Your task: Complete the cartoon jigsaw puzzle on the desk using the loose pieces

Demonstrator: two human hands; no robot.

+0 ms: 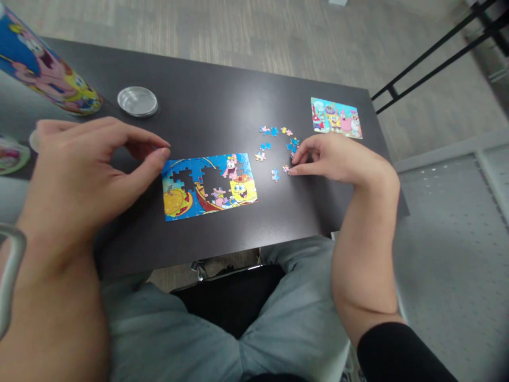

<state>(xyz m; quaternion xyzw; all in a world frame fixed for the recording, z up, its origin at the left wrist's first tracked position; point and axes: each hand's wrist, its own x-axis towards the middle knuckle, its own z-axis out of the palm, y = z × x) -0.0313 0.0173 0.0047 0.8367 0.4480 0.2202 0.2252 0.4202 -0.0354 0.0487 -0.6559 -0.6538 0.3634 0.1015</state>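
A partly assembled cartoon jigsaw puzzle (243, 191) lies on the dark table, with dark gaps in its middle and upper left. By its upper left corner is my left hand (91, 164), thumb and forefinger curved toward each other with a small gap and no piece visible between them. My right hand (338, 162) reaches down right of the puzzle, its fingertips closed at a small puzzle piece (286, 168); the fingers partly hide the spot. Several loose pieces lie around there, among them a blue piece (275, 174) and a yellow-pink piece (286, 131).
A small cartoon picture card (338, 118) lies at the table's far right. At the left stand a tall printed tube (51, 69) and a round metal lid (138, 101). The dark table (214, 116) ends just before my legs. A black metal frame (429, 58) stands beyond its right edge.
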